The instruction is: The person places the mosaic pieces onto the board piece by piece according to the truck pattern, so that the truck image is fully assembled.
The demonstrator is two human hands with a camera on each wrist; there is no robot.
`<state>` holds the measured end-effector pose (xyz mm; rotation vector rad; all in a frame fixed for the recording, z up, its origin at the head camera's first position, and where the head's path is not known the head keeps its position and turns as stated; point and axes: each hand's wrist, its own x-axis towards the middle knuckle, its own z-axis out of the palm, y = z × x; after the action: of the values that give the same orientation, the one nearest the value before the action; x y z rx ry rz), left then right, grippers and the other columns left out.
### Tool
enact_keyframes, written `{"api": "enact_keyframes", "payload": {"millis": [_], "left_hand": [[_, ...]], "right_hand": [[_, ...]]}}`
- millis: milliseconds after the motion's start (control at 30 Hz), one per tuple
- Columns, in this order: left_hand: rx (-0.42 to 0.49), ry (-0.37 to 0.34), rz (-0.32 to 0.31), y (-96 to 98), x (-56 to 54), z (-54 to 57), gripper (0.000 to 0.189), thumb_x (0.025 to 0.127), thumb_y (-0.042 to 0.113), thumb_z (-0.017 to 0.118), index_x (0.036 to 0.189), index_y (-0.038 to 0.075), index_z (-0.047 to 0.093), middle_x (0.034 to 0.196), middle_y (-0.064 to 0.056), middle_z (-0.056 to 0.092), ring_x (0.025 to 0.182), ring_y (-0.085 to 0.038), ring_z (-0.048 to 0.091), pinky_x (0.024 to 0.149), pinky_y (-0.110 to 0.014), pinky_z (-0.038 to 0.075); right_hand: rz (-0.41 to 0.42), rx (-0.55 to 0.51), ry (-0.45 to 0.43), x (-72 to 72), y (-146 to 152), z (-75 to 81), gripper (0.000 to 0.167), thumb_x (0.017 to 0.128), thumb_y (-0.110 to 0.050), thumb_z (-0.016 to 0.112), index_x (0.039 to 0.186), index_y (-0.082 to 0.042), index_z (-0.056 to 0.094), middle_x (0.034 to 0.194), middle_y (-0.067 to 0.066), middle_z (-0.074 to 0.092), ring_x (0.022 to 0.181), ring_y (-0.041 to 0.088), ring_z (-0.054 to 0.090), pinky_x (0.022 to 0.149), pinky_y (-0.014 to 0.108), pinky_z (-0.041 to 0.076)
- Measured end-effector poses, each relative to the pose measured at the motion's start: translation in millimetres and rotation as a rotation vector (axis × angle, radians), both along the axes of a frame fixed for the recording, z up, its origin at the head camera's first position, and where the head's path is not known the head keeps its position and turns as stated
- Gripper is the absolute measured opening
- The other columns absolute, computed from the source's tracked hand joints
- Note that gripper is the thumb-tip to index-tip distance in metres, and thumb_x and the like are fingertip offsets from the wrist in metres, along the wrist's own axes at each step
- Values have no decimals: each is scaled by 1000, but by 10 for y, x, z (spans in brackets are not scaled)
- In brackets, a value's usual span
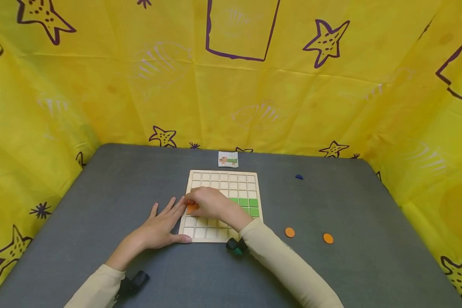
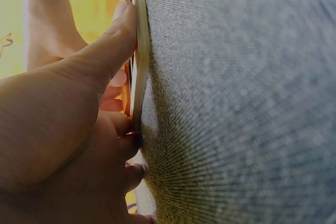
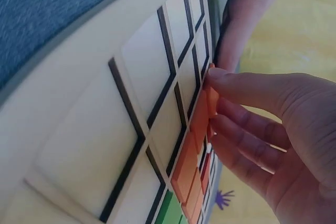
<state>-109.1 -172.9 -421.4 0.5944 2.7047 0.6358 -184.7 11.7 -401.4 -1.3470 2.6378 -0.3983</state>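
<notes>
A wooden grid board (image 1: pixel 211 233) lies on the table, with several green tiles (image 1: pixel 248 202) in its right columns. My left hand (image 1: pixel 159 226) rests at the board's left edge, fingers spread and fairly straight. Its thumb lies on the lower left corner, seen also on the rim in the left wrist view. Over the board's left side, my right hand (image 1: pixel 211 203) pinches an orange tile (image 3: pixel 212 98) between thumb and fingers. Beside that tile, more orange tiles (image 3: pixel 185 163) sit in the grid, with a red piece (image 3: pixel 205 167) behind them. In the head view the right hand hides several cells.
A small picture card (image 1: pixel 228 159) lies behind the board, showing a coloured grid pattern. To the right are two orange discs, a nearer one (image 1: pixel 289 232) and a farther one (image 1: pixel 328 238), and a dark blue half-round piece (image 1: pixel 299 176). Yellow patterned cloth (image 1: pixel 231 90) surrounds the grey table (image 1: pixel 138 184).
</notes>
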Motion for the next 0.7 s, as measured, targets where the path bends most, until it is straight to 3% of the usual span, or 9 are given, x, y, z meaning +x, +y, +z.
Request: {"api": "enact_keyframes", "payload": {"millis": [233,400,700], "left_hand": [[-3,-1,0,-2,4,4,106,82,60,68,155,1,20,162,-18,14,147,-45,7,106,-74,-3],[-2,0,3,1,8,14,106,82,59,69,156,2,18,162,-18,13,147,-45,7,106,-73,-4],[-17,-17,14,29,7,44,108,81,58,71,156,3,17,161,-19,15,147,-45,7,106,-73,-4]], "right_hand": [[-10,3,-25,24,-19,9,27,87,-16,75,114,-14,71,91,-6,64,79,6,55,73,16,44],[-14,11,9,34,13,46,26,89,-19,74,114,-15,72,93,-6,66,80,6,56,74,19,46],[-73,8,-25,14,180,121,30,89,-13,72,119,-13,71,108,-1,70,95,12,65,84,25,51]]}}
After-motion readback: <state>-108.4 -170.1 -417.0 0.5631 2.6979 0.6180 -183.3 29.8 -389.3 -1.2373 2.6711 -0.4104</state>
